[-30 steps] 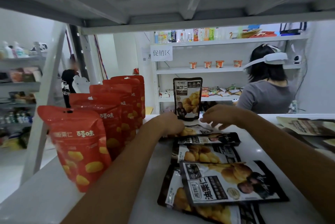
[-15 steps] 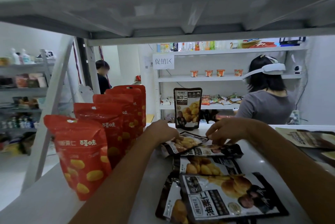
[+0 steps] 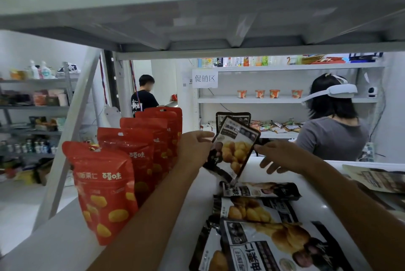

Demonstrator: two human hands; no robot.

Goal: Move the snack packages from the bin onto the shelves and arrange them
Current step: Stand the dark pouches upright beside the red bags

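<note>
On the white shelf (image 3: 263, 172), my left hand (image 3: 194, 149) grips the left edge of a black chestnut pouch (image 3: 235, 149) and holds it tilted, nearly upright. My right hand (image 3: 279, 155) touches the pouch's right edge with its fingers spread. Behind it, another black pouch (image 3: 233, 117) stands upright at the shelf's far edge. Several black pouches (image 3: 258, 207) lie flat in an overlapping row toward me. A row of red pouches (image 3: 105, 187) stands upright on the left of the shelf.
The shelf above (image 3: 197, 18) hangs low overhead. A slanted white brace (image 3: 72, 130) borders the left side. Flat paper packages (image 3: 377, 178) lie at the right. Two people (image 3: 331, 130) stand beyond, near other stocked shelving (image 3: 285, 99).
The black pouch that lay flat at the far end of the row has been lifted by my left hand and tipped up toward standing. My right hand moved to its right edge.
</note>
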